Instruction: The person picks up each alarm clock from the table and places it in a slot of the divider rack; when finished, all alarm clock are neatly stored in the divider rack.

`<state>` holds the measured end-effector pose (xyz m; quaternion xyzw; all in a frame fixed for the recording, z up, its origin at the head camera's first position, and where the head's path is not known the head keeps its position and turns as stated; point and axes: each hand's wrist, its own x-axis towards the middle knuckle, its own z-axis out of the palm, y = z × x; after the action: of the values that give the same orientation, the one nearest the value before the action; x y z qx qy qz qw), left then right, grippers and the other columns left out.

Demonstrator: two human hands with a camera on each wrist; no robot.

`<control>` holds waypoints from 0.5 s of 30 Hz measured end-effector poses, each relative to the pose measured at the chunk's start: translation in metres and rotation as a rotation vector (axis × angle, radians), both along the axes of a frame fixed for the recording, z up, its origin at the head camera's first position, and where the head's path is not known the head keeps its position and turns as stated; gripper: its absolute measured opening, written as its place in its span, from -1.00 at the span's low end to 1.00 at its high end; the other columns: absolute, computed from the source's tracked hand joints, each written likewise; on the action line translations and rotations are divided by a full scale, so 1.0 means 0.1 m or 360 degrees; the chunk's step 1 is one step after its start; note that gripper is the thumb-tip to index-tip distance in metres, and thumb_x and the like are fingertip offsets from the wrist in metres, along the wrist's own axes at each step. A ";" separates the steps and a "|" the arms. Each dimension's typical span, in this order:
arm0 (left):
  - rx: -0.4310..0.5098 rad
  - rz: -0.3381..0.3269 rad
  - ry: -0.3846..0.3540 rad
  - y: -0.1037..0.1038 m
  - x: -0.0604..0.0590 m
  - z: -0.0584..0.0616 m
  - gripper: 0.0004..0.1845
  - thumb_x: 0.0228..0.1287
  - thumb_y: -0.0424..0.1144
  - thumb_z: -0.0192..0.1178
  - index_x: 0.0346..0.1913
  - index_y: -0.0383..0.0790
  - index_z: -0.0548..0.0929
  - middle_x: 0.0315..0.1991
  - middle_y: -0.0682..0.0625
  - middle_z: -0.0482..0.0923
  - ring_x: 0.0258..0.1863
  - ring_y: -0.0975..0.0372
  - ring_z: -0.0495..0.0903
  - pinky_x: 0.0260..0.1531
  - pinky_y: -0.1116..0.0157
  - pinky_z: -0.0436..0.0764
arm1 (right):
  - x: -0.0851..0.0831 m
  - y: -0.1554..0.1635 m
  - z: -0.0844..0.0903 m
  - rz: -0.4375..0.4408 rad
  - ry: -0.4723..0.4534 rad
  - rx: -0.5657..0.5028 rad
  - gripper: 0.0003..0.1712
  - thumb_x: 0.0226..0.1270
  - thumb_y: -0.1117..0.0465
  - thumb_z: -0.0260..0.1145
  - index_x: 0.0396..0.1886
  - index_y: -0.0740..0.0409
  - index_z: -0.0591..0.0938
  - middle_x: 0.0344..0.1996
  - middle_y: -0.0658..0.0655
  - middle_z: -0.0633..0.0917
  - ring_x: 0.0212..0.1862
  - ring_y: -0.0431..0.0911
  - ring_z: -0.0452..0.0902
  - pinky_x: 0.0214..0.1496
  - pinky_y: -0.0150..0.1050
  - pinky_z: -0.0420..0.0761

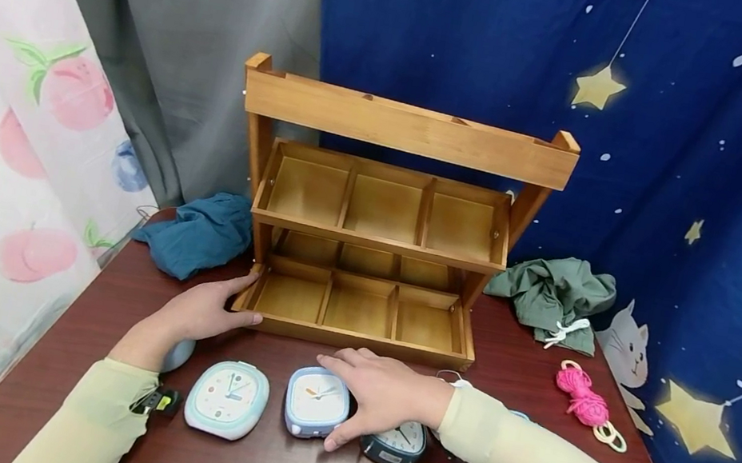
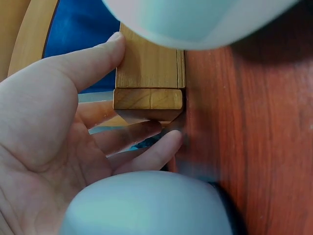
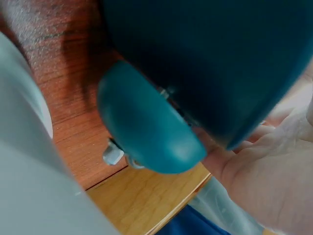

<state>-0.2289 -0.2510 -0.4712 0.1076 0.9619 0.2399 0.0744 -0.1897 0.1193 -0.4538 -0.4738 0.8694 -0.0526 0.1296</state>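
Observation:
My left hand [image 1: 206, 307] grips the front left corner of a wooden tiered shelf [image 1: 354, 340]; in the left wrist view its thumb lies on the front board and its fingers reach round the end. Over the table, my right hand [image 1: 382, 391] spreads above and beside a light blue alarm clock [image 1: 317, 401], fingertips at its top edge, thumb at its lower right. Whether it touches is unclear. Partly under that hand lies a dark teal alarm clock [image 1: 392, 455], its bell [image 3: 146, 122] large in the right wrist view. A mint clock [image 1: 228, 399] lies to the left.
A grey-blue rounded object [image 1: 179, 355] is half hidden by the left wrist. Teal cloth [image 1: 199, 233] lies left of the shelf, green cloth [image 1: 554, 293] right of it. Pink yarn [image 1: 584, 395] with wooden rings rests on the table's right side. Curtains hang behind.

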 end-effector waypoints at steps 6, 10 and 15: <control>0.0009 0.0013 0.0003 -0.01 0.02 0.00 0.03 0.51 0.36 0.33 0.77 -0.20 0.28 0.62 -0.43 0.36 0.51 -0.36 0.46 0.42 -0.39 0.48 | 0.01 -0.06 0.00 0.0018 0.0059 0.0049 0.41 0.15 -0.68 0.49 0.74 0.15 0.39 0.45 0.03 0.63 0.32 -0.15 0.52 0.24 -0.24 0.67; 0.0012 0.0005 0.0010 -0.01 0.01 0.00 0.02 0.52 0.36 0.32 0.77 -0.19 0.28 0.62 -0.42 0.37 0.52 -0.35 0.46 0.42 -0.38 0.47 | 0.02 -0.09 0.00 0.0029 0.0082 0.0058 0.38 0.17 -0.68 0.48 0.72 0.15 0.41 0.42 0.01 0.65 0.29 -0.15 0.52 0.20 -0.27 0.67; 0.0001 -0.0002 0.0016 0.00 0.00 0.01 0.02 0.53 0.36 0.32 0.76 -0.22 0.29 0.61 -0.44 0.38 0.50 -0.37 0.46 0.39 -0.40 0.49 | 0.03 -0.12 -0.01 0.0002 0.0086 0.0057 0.31 0.22 -0.61 0.50 0.71 0.13 0.42 0.42 0.00 0.66 0.33 -0.14 0.53 0.24 -0.26 0.66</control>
<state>-0.2286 -0.2511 -0.4699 0.1093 0.9622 0.2395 0.0697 -0.1862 0.1071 -0.4550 -0.4732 0.8731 -0.0240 0.1147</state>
